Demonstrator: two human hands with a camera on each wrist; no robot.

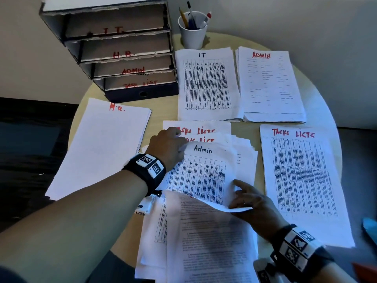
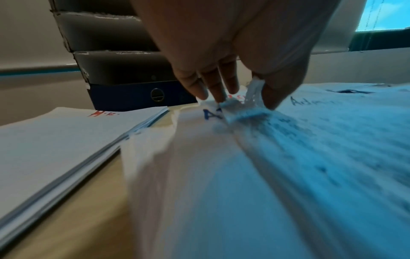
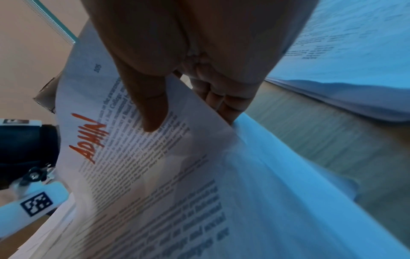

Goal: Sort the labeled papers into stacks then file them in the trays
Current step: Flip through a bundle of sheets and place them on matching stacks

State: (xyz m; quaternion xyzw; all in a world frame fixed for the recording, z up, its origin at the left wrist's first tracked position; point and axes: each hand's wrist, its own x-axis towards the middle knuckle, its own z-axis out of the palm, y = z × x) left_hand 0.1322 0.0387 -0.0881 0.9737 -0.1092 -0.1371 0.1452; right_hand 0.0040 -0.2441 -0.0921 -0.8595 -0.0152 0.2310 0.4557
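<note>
- Left hand (image 1: 166,145) curled over the top-left corner of the Admin sheet (image 1: 201,172), thumb and fingertips (image 2: 218,95) close together, pinching a crumpled corner of paper.
- Right hand (image 1: 252,202) at the lower right edge of the same sheet, thumb (image 3: 153,112) flat on a printed page headed ADMIN in red, the other fingers tucked under the edge; narrow grip, paper held between.
- Admin sheet thin, white, printed with a dense table, its near edge lifted and bowed; resting atop the loose unsorted pile (image 1: 204,242) in the middle of the table.
- Unsorted pile fanned and uneven, sheets sticking out at several angles; two red Tasks Lists headings showing at its far end.
- Sorted stacks lying flat around it: H.R. stack (image 1: 98,148) to the left, IT stack (image 1: 206,84) and ADMIN stack (image 1: 269,86) side by side at the far side, Tasks Lists stack (image 1: 302,180) to the right.
- Round table (image 1: 159,113) of pale, smooth wood.
- Trays (image 1: 122,52) stacked at the far left, dark cardboard with ragged torn edges, hand-lettered in red I.T., H.R., ADMIN and Task List from top to bottom, standing on a dark blue binder (image 1: 142,93).
- White cup (image 1: 192,30) holding pens and a pencil, just behind the IT stack.
- Both wrist views blurred over the paper.
</note>
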